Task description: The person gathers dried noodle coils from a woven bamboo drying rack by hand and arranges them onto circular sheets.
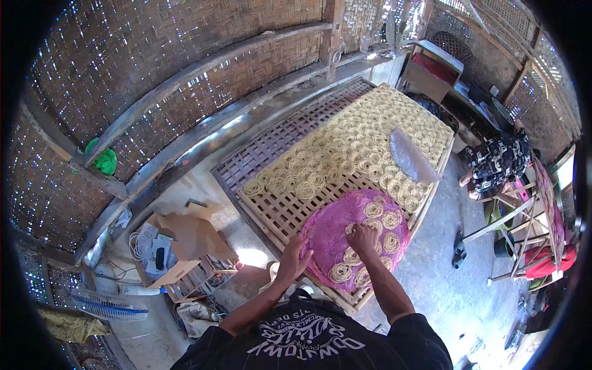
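A round mound or tray covered in pink cloth (330, 231) lies at the near end of a slatted bamboo rack (285, 217). Several pale yellow noodle coils (391, 242) sit on the right part of the cloth. My left hand (293, 259) rests against the cloth's left edge, fingers stretched out and thumb apart. Over the coils, my right hand (364, 240) is closed, with a bit of yellow strand beside its fingers; what they hold is hidden. Farther up the rack, many similar coils (345, 145) lie in close rows, with a clear plastic sheet (412, 157) on them.
On the left floor stands an open cardboard box (200, 237) near a fan grille (111, 305). A woven wall (185, 61) runs behind the rack. To the right, another person (499, 161) sits low by a wooden frame (499, 222); dark sandals (459, 250) lie nearby.
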`<state>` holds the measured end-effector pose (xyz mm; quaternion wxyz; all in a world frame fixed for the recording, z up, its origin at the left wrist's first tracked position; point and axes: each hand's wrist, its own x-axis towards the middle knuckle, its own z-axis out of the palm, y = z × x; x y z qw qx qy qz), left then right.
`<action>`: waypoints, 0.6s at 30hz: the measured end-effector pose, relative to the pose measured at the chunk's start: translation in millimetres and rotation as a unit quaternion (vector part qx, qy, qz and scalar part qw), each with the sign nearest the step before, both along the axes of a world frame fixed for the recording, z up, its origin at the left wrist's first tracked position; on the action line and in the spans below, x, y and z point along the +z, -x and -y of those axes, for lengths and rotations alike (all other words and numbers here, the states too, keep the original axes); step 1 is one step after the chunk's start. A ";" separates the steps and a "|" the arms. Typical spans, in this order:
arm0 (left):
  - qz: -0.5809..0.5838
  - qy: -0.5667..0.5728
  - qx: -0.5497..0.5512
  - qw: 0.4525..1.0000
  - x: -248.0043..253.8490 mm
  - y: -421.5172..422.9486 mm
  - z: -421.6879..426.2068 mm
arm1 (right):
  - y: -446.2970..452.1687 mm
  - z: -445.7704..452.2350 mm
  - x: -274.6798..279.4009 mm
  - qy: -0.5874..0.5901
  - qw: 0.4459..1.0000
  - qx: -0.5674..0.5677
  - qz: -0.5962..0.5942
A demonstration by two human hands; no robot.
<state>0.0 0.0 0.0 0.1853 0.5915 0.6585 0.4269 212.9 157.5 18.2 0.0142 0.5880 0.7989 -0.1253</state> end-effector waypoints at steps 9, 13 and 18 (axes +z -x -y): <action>0.007 -0.035 -0.076 0.996 24.0 -17.4 -39.0 | 13.9 9.3 -30.5 -0.124 0.986 0.069 0.089; 0.043 0.003 -0.088 0.995 30.8 -13.5 -50.7 | 9.8 9.5 29.9 -0.054 0.990 -0.097 -0.085; 0.288 0.075 -0.089 0.950 15.7 -14.0 -92.1 | 2.7 -3.3 45.1 -0.048 0.901 -0.169 -0.397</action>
